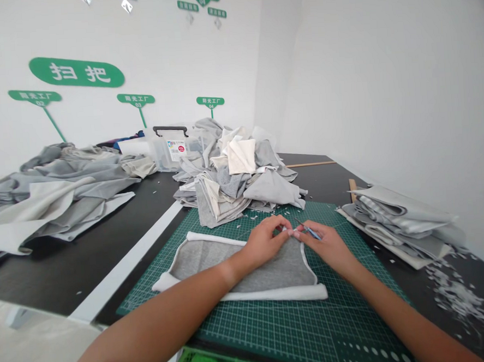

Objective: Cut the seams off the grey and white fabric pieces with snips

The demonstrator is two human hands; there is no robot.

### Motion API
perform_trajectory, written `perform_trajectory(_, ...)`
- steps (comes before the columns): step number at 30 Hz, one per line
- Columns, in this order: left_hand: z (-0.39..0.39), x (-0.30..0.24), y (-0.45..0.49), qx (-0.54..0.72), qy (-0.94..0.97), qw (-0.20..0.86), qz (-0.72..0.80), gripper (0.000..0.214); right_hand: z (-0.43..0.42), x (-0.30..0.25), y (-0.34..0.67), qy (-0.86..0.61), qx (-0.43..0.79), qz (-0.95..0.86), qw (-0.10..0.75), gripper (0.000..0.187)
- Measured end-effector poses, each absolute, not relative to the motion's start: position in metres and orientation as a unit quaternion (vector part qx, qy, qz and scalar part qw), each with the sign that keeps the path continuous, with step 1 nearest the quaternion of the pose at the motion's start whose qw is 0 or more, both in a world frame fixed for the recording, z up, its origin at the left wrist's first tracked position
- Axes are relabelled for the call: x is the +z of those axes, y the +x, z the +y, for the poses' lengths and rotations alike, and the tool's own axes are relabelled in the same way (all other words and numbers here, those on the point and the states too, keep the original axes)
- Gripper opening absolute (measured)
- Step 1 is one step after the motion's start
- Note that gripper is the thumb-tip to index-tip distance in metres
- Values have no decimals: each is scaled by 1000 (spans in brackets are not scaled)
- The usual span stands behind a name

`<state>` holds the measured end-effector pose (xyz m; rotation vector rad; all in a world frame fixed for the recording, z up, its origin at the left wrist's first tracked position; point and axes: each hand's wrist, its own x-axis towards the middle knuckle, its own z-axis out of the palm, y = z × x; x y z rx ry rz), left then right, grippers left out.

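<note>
A grey fabric piece point(214, 259) with white rolled edges lies flat on the green cutting mat point(283, 326). My left hand point(266, 239) pinches the fabric's far edge, fingers closed on it. My right hand point(328, 244) is closed around a small blue-handled cutting tool point(311, 232), its tip at the fabric edge right beside my left fingertips. Both forearms reach in from the bottom of the view.
A heap of grey and cream cloth pieces point(237, 176) sits behind the mat. A folded stack point(400, 218) lies to the right, with white scraps point(466, 298) nearby. More grey cloth point(57, 187) covers the left table; a clear plastic bin point(172, 147) stands by the wall.
</note>
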<state>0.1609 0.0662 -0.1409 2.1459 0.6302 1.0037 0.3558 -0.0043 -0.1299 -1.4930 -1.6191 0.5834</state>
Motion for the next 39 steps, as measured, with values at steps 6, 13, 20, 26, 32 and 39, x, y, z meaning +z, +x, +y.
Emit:
perform_trajectory(6, 69, -145, 162, 386, 813, 358, 250, 19, -6, -127, 353, -605, 236, -636, 417, 35)
perform_trajectory(13, 69, -149, 163, 368, 818, 371, 240, 24, -5, -130, 355, -606, 238, -624, 431, 32)
perform_trajectory(20, 71, -148, 163, 392, 802, 382, 238, 24, -2, -134, 358, -595, 231, -635, 434, 29)
perform_trajectory(26, 75, -149, 166, 431, 759, 437, 218, 22, -3, -133, 357, -587, 226, -654, 420, 31)
perform_trajectory(32, 80, -153, 170, 441, 731, 478, 205, 25, -10, -128, 354, -616, 199, -658, 384, 37)
perform_trajectory(39, 77, -153, 169, 431, 740, 477, 197, 29, -15, -124, 350, -631, 216, -646, 372, 43)
